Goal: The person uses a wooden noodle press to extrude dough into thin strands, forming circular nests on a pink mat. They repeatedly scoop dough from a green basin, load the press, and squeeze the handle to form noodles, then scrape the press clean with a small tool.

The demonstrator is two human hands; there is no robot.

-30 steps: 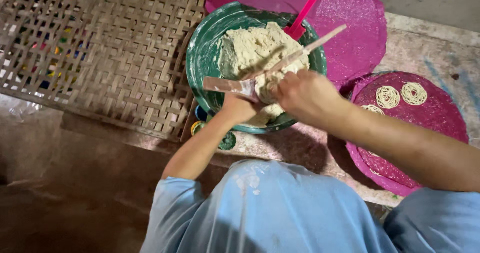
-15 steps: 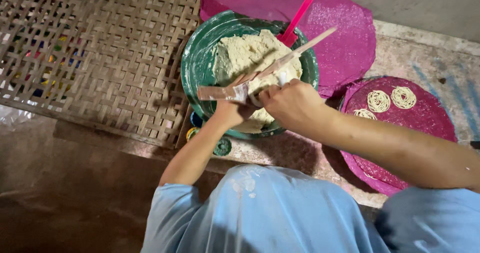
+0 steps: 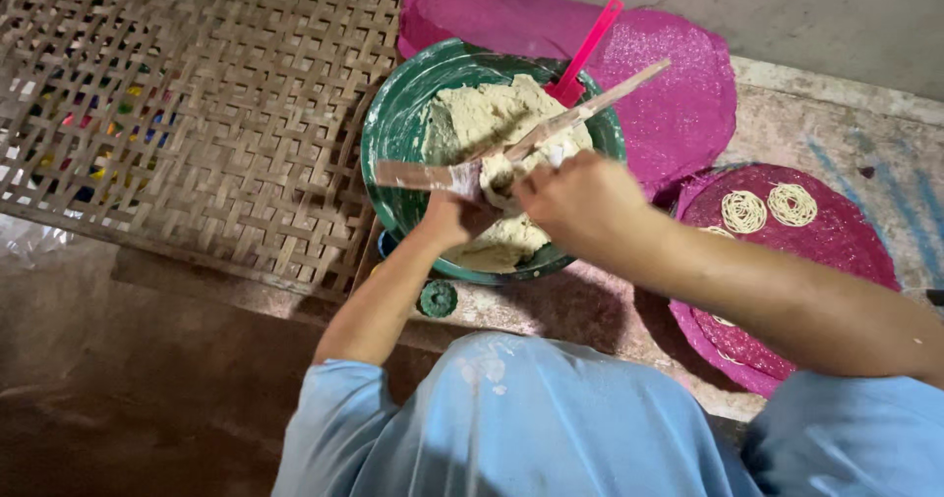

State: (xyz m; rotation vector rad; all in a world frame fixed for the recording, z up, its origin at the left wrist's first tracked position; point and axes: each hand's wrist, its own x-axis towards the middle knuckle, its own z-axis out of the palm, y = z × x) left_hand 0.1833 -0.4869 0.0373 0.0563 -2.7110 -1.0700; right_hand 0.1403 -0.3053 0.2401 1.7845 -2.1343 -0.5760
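Note:
A green bowl [image 3: 398,128] full of pale dough [image 3: 482,118] stands in front of me. My left hand [image 3: 447,217] is over the bowl's near side and grips a dough-smeared press [image 3: 418,175] whose flat arm points left. My right hand [image 3: 575,197] is closed beside it, holding the long wooden lever [image 3: 600,104] that slants up to the right across the bowl. A pink spatula [image 3: 588,50] stands in the dough at the bowl's far rim. What lies between the two hands is hidden.
A woven bamboo mat [image 3: 187,114] lies to the left. Round pink woven trays [image 3: 678,84] lie behind the bowl, and one tray [image 3: 846,241] at the right carries a few coiled noodle discs [image 3: 769,207]. A small green cap [image 3: 438,298] lies below the bowl.
Both hands stay on the press over the bowl. The view has shifted slightly, and the hands sit a little lower over the dough than before.

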